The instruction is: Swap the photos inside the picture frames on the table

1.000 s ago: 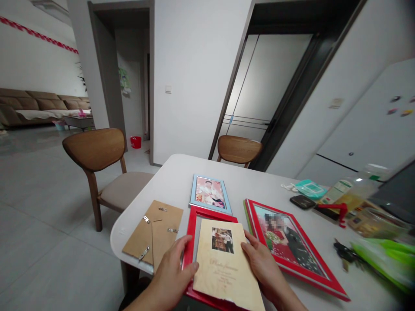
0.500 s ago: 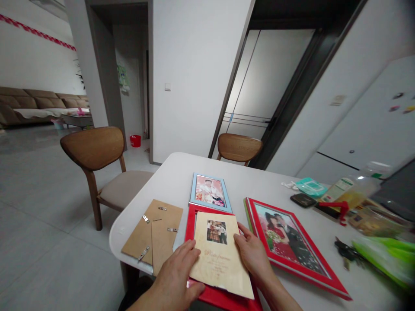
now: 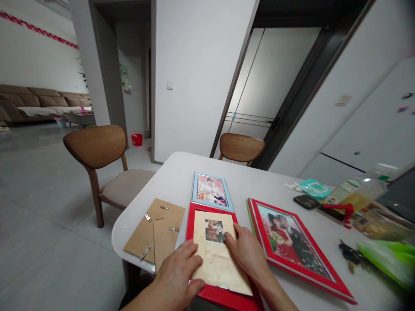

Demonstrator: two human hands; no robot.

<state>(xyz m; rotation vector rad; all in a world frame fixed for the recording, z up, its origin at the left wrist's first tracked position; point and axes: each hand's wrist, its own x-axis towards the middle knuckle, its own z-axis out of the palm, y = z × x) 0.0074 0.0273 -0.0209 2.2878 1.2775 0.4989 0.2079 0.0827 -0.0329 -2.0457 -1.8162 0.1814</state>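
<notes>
A cream paper insert (image 3: 215, 263) with a small printed photo lies inside a red picture frame (image 3: 220, 300) at the near table edge. My left hand (image 3: 177, 270) rests along its left side, fingers stretched and thumb apart. Stretched fingers of my right hand (image 3: 248, 250) touch the right side, beside the printed photo. To the left lie brown backing boards (image 3: 139, 239) with metal clips, overlapping. A light blue frame (image 3: 194, 190) with a portrait touches the red frame's far side. On the right a larger red frame (image 3: 311, 276) holding a couple's photo lies partly over a green edge.
At the table's right are a black phone (image 3: 306, 201), a teal wipes packet (image 3: 315, 188), a bottle (image 3: 363, 190), a red tool-like item (image 3: 345, 211), a clear food container (image 3: 382, 224), keys (image 3: 352, 255) and a green bag (image 3: 389, 261). Wooden chairs (image 3: 97, 144) stand around.
The paper insert has shifted slightly left and now sits flatter within the red frame. My right fingers have slid inward over its surface. The view has turned slightly left.
</notes>
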